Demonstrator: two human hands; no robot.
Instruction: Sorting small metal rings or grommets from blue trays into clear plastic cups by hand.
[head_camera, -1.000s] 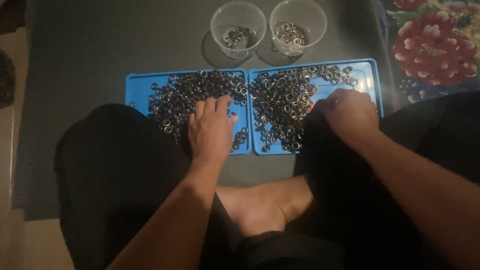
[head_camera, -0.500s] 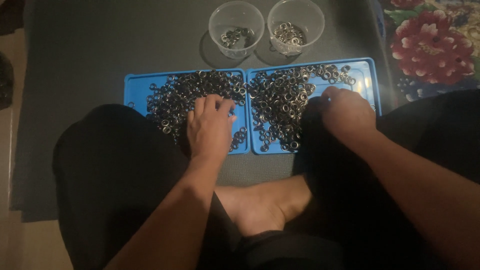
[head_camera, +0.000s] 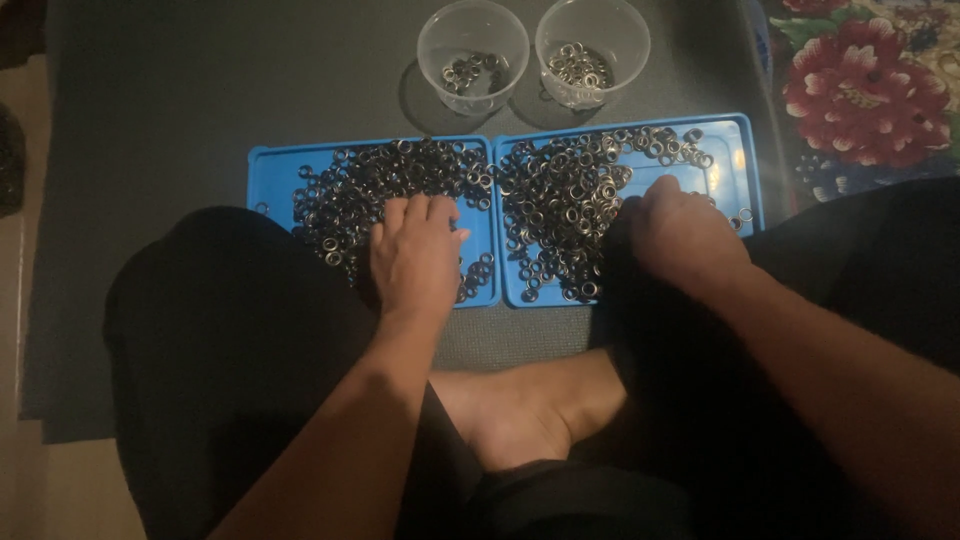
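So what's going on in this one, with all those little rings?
A person sits cross-legged on a dark mat with two blue trays side by side in front of them, both heaped with small metal rings. The left hand rests palm down on the rings in the left tray, fingers spread. The right hand is curled over the rings in the right tray. Beyond the trays stand two clear plastic cups, each holding a few rings.
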